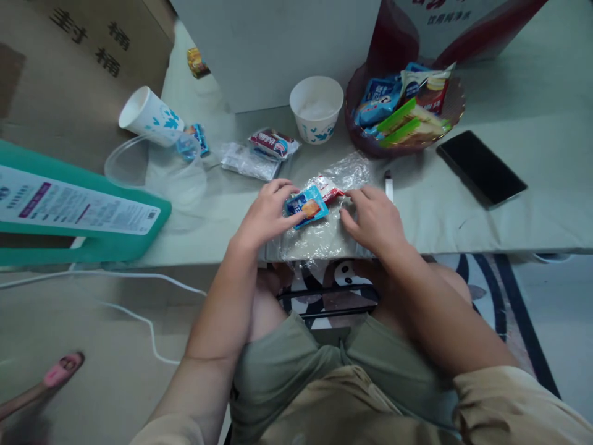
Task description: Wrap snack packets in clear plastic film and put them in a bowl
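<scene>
My left hand (269, 213) is closed on a small blue snack packet (309, 207) with a pastry picture, its thumb lying over the front. A red and white snack packet (325, 187) lies just behind the blue one. Across from it, my right hand (376, 217) has its fingers bent at the clear plastic bag (315, 241), the fingertips by the red packet's corner. The crinkled bag spreads under both packets and hangs over the table's front edge. Whether the packets lie inside or on top of it I cannot tell.
Behind stand a paper cup (317, 111) and a bowl of snacks (359, 139). A phone (482, 168) lies right. Further left are a tipped paper cup (151, 114), a clear plastic container (155, 167) and a green jug (139, 241). Dark-red wrapped snack (274, 143) lies nearby.
</scene>
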Tool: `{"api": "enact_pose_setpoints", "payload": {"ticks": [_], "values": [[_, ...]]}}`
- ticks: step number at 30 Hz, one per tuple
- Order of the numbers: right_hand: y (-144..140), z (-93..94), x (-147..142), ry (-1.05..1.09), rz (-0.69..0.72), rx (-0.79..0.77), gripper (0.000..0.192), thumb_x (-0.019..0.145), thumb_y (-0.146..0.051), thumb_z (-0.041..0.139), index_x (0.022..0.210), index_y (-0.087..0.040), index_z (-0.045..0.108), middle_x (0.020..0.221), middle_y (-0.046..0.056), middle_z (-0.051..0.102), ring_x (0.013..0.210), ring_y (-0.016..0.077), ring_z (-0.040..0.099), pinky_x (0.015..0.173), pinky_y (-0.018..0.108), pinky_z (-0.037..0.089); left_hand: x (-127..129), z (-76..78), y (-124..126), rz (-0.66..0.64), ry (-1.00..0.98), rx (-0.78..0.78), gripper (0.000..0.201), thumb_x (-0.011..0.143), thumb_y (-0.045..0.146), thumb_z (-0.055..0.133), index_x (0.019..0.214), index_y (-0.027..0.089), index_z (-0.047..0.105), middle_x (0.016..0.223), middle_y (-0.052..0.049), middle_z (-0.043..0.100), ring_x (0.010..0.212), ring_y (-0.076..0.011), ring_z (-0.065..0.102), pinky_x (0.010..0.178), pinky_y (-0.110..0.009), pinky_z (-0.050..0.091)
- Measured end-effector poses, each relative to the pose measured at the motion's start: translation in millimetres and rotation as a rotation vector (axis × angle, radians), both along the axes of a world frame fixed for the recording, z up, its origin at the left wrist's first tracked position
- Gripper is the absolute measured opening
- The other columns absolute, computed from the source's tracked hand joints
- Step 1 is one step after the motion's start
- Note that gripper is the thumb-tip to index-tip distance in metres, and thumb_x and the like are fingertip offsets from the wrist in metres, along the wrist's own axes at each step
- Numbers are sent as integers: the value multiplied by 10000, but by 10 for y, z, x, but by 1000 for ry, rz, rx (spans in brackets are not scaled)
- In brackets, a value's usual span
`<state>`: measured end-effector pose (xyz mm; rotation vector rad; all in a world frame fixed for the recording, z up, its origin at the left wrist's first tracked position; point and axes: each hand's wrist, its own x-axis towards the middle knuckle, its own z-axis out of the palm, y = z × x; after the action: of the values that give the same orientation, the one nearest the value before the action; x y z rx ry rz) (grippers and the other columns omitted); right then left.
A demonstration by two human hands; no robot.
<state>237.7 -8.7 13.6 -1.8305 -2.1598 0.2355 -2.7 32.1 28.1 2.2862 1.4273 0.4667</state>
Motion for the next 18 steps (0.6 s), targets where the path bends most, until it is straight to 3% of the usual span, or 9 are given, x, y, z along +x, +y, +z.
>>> {"api": "enact_pose_setpoints", "payload": {"ticks": [4, 8, 11, 14, 16, 18], "values": [[39, -70, -54, 32, -1, 4, 445, 907, -359, 579, 1250, -84, 647, 1167, 211, 696, 1090, 361, 630, 938, 475, 482, 44, -50, 57, 79, 24, -163, 156, 887, 293, 662, 1003, 189, 656, 968, -55, 695, 896, -207, 629, 830, -332, 478], [112, -91, -132, 131, 43, -23, 499, 905, -423, 622, 1320, -148, 599, 1290, 178, 687, 1196, 369, 618, 1020, 500, 455, 162, -90, 39, 118, -92, -165, 113, 875, 273, 652, 833, 193, 584, 860, -32, 638, 800, -171, 569, 755, -302, 431], [177, -123, -178, 156, 33, -55, 483, 869, -487, 668, 1237, -179, 616, 1437, 194, 609, 1295, 390, 574, 1064, 529, 422, 278, -133, 32, 222, -339, -225, 192, 922, 321, 567, 778, 194, 560, 850, -34, 647, 796, -157, 580, 740, -281, 447], [216, -150, -183, 182, 33, -64, 504, 823, -516, 711, 1198, -194, 610, 1482, 192, 577, 1389, 419, 497, 1111, 574, 358, 357, -122, 39, 378, -690, -445, 266, 934, 397, 521, 755, 200, 528, 847, -39, 692, 753, -148, 628, 579, -231, 411], [228, -156, -165, 216, 51, -86, 555, 795, -502, 741, 1243, -209, 596, 1426, 164, 622, 1425, 431, 459, 1129, 592, 322, 369, -83, 51, 434, -873, -579, 307, 904, 421, 544, 706, 205, 451, 880, -55, 731, 735, -155, 673, 491, -206, 355], [237, -154, -143, 233, 64, -105, 725, 758, -487, 783, 1381, -210, 536, 1449, 159, 609, 1465, 449, 406, 1149, 615, 285, 355, -43, 67, 427, -980, -666, 342, 869, 436, 576, 683, 209, 399, 922, -72, 765, 733, -169, 710, 454, -190, 331]]}}
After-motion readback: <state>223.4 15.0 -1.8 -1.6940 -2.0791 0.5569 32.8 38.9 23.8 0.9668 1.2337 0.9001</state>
